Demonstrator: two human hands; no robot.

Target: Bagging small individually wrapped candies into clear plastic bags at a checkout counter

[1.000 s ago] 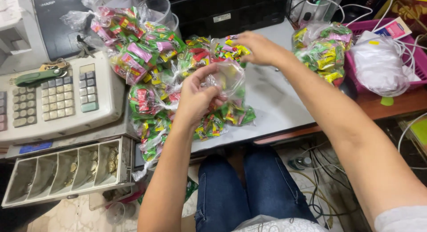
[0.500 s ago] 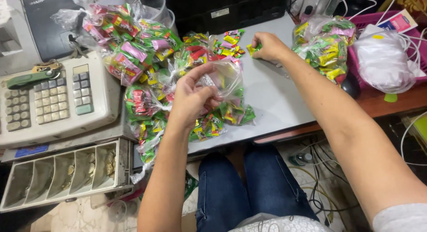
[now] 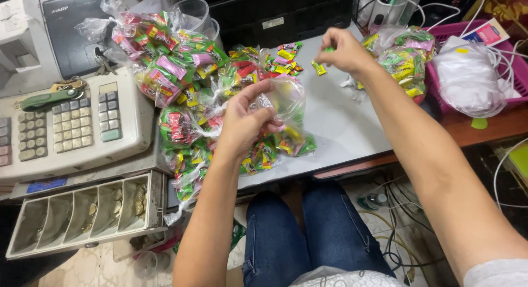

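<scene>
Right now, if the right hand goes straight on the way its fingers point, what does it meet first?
The right hand, pinching a small wrapped candy, points left toward the loose candies on the grey table. Those probably come first, though its height above them is unclear.

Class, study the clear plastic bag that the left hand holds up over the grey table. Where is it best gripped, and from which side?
Grip the clear plastic bag at its open rim, from the left, as the left hand does: the thin film pinches flat there, and the mouth stays open toward the right hand holding a candy.

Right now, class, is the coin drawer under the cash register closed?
No: the coin drawer is pulled open below the cash register, with coins showing in its compartments.
</scene>
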